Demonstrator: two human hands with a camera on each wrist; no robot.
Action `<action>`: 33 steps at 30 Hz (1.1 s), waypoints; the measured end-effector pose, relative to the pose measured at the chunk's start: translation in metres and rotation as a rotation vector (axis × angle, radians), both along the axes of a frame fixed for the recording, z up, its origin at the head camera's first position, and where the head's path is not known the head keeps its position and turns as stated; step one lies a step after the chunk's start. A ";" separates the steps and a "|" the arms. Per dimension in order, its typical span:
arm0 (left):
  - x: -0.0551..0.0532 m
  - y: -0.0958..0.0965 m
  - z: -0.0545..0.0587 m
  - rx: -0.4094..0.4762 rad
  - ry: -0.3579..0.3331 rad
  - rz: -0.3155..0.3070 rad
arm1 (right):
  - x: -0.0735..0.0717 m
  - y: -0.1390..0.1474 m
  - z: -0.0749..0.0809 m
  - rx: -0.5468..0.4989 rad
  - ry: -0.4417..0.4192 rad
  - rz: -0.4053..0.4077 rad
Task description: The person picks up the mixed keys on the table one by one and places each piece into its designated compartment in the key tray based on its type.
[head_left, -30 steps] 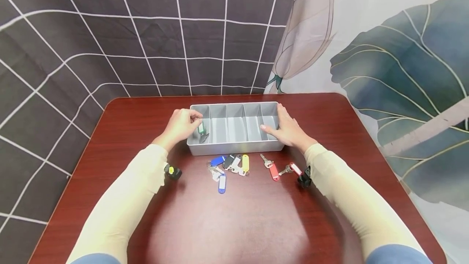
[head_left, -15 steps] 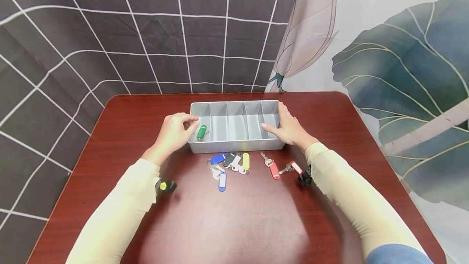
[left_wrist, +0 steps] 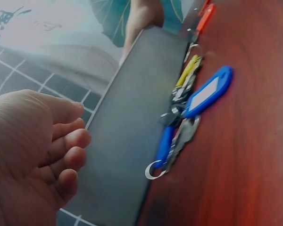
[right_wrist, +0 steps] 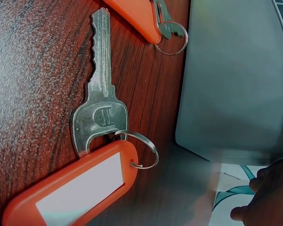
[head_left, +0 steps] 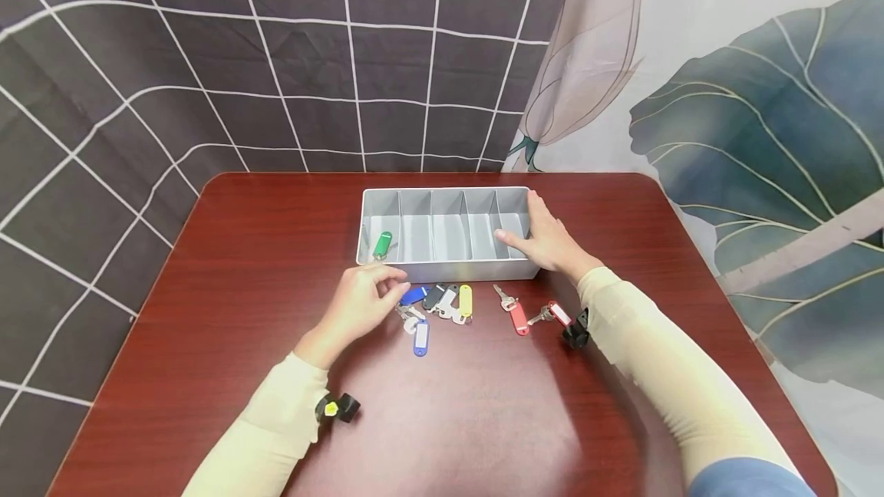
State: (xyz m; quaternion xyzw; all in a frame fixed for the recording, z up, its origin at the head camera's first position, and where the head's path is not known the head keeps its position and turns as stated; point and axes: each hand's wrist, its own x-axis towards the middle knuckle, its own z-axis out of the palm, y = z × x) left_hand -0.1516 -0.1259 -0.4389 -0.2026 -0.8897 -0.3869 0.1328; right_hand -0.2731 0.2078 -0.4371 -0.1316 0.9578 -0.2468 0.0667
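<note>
A grey tray with several compartments stands at the back of the table. In its leftmost compartment lies a key with a green tag. My left hand hovers in front of the tray's left end, fingers loosely bent and holding nothing, near keys with blue tags. Beside these are a black tag and a yellow tag, also with keys. My right hand rests on the tray's right end, thumb over the front rim. Two red-tagged keys lie below it; one key shows large in the right wrist view.
The dark red wooden table has a dark gridded cloth behind it and a leaf-patterned curtain to the right. Black wrist cameras are strapped to both wrists.
My left hand let go of the green-tagged key, which dropped into the leftmost compartment. The hand then moved out of the tray toward the blue-tagged keys. My right hand stayed on the tray.
</note>
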 end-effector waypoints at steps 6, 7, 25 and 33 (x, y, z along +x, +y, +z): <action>-0.002 0.011 -0.015 -0.015 -0.052 -0.027 | -0.002 0.000 -0.003 0.001 0.008 -0.002; -0.002 0.013 -0.017 -0.023 -0.057 -0.033 | -0.002 0.000 -0.003 0.001 0.009 -0.002; -0.012 0.038 -0.028 -0.308 -0.106 -0.121 | -0.001 -0.001 -0.001 0.004 0.002 -0.005; -0.012 0.039 -0.027 -0.392 -0.109 -0.114 | -0.001 0.000 0.000 -0.007 0.001 -0.006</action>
